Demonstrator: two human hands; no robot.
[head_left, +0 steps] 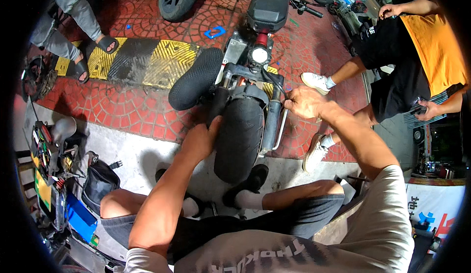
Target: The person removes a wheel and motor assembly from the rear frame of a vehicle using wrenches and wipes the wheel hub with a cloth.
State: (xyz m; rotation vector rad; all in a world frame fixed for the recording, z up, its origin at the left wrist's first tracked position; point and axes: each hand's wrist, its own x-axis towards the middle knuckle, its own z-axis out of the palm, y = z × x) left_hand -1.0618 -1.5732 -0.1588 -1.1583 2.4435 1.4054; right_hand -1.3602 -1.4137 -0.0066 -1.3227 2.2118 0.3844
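A two-wheeled electric bike stands before me, its black tyre (239,140) nearest. My left hand (198,143) is closed at the tyre's left side, round the lower part of the dark left shock absorber (218,102); its fingertips are hidden. On the other side, my right hand (305,102) is closed just right of the right shock absorber (271,123). What it pinches, if anything, is too small to name. A black mesh-covered seat (195,79) tilts out to the left. Above the wheel are a bracket (252,72) and a round, bright white part (258,55).
Beyond are handlebars (309,11) and a black box (268,9). A person in an orange top (434,47) stands close on the right; another's sandalled foot (107,43) rests by a yellow-black speed bump (169,64). At left lie a black bag (100,180) and tools (49,150).
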